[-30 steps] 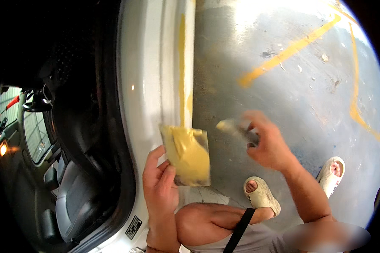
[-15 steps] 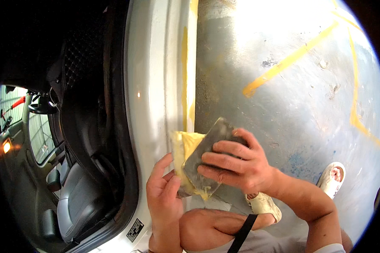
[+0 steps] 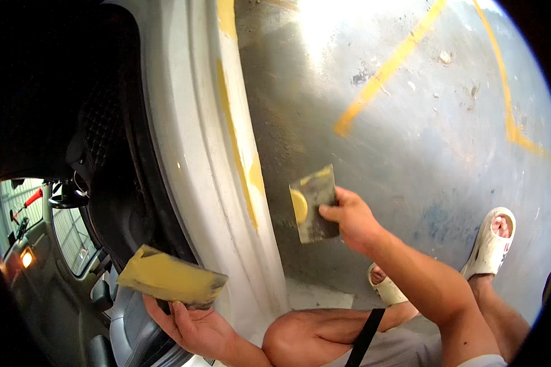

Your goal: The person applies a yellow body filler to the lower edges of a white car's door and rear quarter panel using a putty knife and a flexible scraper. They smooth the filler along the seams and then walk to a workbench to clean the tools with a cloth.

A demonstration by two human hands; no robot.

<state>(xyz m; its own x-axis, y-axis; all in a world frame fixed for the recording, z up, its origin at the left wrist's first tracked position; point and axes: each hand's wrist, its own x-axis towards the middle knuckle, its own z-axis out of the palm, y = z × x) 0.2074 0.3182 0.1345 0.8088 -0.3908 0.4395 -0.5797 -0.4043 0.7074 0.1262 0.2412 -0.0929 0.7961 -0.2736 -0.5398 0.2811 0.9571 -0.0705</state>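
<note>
My left hand (image 3: pixel 196 330) grips the lower edge of a flat rectangular board (image 3: pixel 213 291), its face largely coated with yellow filler paste (image 3: pixel 165 273). The board is held over the car's door opening. In my right hand (image 3: pixel 358 223), pinched between thumb and fingers, is a dark, flat putty spreader (image 3: pixel 318 214) with a dab of yellow paste on its left edge. The spreader hangs above the floor, apart from both the board and the white door sill (image 3: pixel 196 122). Along the sill's outer edge runs a strip of yellow filler (image 3: pixel 232 137).
Left of the sill lies the dark car interior, with a seat (image 3: pixel 131 318) and a steering wheel (image 3: pixel 67 200). The grey floor (image 3: pixel 410 165) has yellow painted lines (image 3: pixel 392 64). My bent knee (image 3: pixel 294 336) and sandalled feet (image 3: pixel 488 244) are at the lower right.
My hands have drawn apart. The board moved left and tilted flat over the door opening; the spreader came off it to the right, now carrying a dab of paste. The view has shifted.
</note>
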